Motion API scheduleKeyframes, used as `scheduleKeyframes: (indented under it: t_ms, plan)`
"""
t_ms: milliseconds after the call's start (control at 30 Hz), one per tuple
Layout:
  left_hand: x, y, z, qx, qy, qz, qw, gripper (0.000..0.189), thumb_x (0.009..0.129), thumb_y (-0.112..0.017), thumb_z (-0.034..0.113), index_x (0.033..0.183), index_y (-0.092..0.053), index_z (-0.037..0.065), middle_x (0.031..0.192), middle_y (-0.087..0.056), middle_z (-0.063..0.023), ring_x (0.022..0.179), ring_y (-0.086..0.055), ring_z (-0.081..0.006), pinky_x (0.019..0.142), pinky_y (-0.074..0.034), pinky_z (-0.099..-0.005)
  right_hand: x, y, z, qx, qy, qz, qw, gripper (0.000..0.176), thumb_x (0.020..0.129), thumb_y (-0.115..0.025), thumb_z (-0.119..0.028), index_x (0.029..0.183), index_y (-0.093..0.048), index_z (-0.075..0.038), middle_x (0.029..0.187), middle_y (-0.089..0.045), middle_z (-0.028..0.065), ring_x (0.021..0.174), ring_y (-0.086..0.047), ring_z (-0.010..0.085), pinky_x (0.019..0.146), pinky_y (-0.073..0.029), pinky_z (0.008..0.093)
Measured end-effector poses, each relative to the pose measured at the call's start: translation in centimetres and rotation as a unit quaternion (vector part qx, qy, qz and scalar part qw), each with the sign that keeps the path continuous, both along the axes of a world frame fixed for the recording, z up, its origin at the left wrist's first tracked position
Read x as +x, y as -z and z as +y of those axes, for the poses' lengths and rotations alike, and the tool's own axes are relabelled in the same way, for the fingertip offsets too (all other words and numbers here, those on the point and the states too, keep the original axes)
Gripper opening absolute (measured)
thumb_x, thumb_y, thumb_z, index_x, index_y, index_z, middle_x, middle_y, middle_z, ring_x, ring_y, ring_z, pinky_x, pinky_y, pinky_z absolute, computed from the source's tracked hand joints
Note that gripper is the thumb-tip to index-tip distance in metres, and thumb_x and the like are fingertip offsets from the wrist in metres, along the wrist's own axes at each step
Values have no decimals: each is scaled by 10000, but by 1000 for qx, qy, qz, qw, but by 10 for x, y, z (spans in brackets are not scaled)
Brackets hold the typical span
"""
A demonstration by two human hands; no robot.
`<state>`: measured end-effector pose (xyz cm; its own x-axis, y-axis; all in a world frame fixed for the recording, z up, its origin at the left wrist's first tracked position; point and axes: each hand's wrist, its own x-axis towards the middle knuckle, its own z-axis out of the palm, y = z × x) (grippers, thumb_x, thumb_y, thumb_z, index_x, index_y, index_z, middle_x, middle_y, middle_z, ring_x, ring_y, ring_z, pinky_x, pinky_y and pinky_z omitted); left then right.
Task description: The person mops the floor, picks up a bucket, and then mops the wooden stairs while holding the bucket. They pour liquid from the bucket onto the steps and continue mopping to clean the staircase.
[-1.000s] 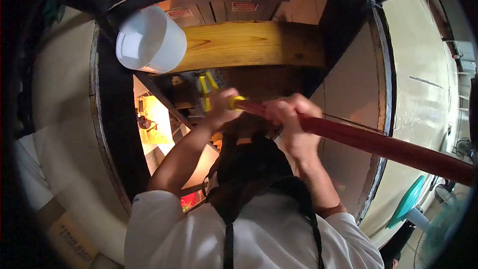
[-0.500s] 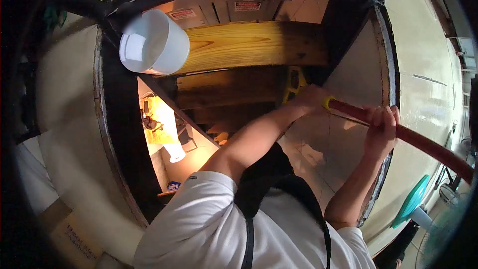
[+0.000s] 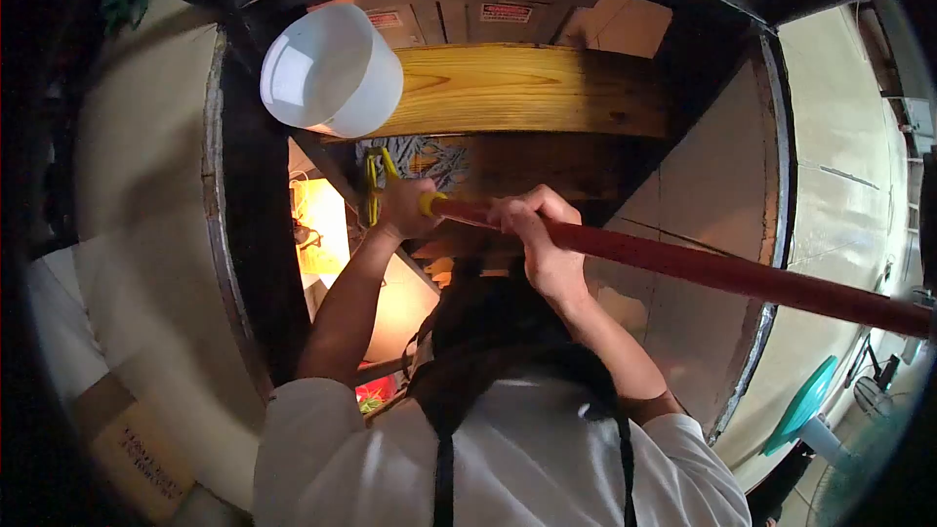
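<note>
A red pole (image 3: 703, 263) runs from the middle of the view to the right edge, with a yellow collar near its left end. My left hand (image 3: 408, 208) is closed around the mop's yellow head clamp, just left of that collar. Further along, my right hand (image 3: 542, 234) grips the red shaft. Grey mop strands (image 3: 429, 158) lie on the wooden step below the top tread, beside the yellow frame (image 3: 376, 181). A white bucket (image 3: 366, 83) stands on the left end of the top wooden tread (image 3: 527, 88).
Black metal framing (image 3: 786, 185) borders the stair opening on both sides. Through the gap at lower left shows a brightly lit area (image 3: 322, 224). A teal round object (image 3: 805, 405) and a fan (image 3: 874, 395) are at lower right. A cardboard box (image 3: 142, 459) is at lower left.
Both hands have moved left with the mop, and my right hand is now closer to my left. Grey strands have come into view on the step. The view has shifted slightly.
</note>
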<state>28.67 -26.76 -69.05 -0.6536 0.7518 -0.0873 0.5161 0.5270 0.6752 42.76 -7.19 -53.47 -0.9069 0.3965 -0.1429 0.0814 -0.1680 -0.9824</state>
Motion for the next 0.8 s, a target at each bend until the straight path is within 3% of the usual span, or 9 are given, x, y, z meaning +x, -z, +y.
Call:
scheduleKeyframes:
  t_ms: [167,233,300,333,400,467,533,600,800]
  plan:
    - [40,-13,52,171,-74,-80,979,289,625,-813,250,682,-573,97,644,-611,-91,585,-620,-272,519,-476,-366,17,-49,26,27,-3,-14,1000,145,888,-538,-17,746,-563,-4,789,-656,117,799,-626,175,857,-511,365]
    - [57,-17,96,235,-44,30,970,289,624,-829,213,669,-561,116,604,-573,-64,561,-604,-249,505,-463,-354,28,-72,44,62,21,-17,998,145,882,-552,-27,741,-570,-2,786,-666,123,786,-637,178,817,-524,354]
    - [80,-23,148,306,-32,-6,951,293,635,-831,233,663,-558,131,603,-572,-57,555,-603,-256,503,-464,-369,41,-90,67,130,84,-8,988,124,867,-606,-45,748,-598,-12,708,-627,54,640,-562,85,577,-456,252]
    - [93,-13,178,331,-32,30,943,292,658,-820,262,660,-557,134,607,-578,-57,552,-607,-260,501,-466,-380,50,-95,82,165,117,-24,979,143,862,-604,-63,727,-594,-15,689,-623,54,635,-565,93,579,-462,252]
    - [121,-5,236,222,32,-62,972,284,678,-800,303,710,-588,116,690,-622,-78,682,-644,-300,579,-496,-408,72,-98,116,206,192,-28,959,183,865,-591,-109,703,-590,-25,663,-615,57,617,-561,109,588,-477,266]
    - [132,-21,284,244,92,-246,933,278,690,-775,281,896,-671,126,898,-681,-113,860,-655,-324,731,-513,-416,87,-104,149,224,268,-31,937,221,875,-571,-153,689,-569,-34,647,-592,66,598,-549,131,630,-503,309]
    - [144,-34,332,179,162,-138,961,314,681,-756,238,969,-683,137,970,-684,-125,912,-651,-333,787,-509,-425,99,-110,173,217,305,-31,927,237,871,-563,-166,675,-532,-36,627,-552,72,591,-544,152,696,-521,352]
    - [143,-47,338,199,176,-186,946,319,683,-746,239,978,-681,137,978,-682,-133,932,-646,-334,806,-507,-428,111,-107,190,181,311,-5,933,236,861,-566,-158,669,-501,-36,608,-510,72,591,-542,167,754,-526,383]
    - [118,-46,283,129,181,-113,968,265,708,-756,242,941,-675,144,869,-682,-98,851,-657,-319,745,-518,-436,98,-89,171,99,297,6,950,241,849,-588,-147,664,-478,-39,595,-470,51,618,-558,182,780,-524,391]
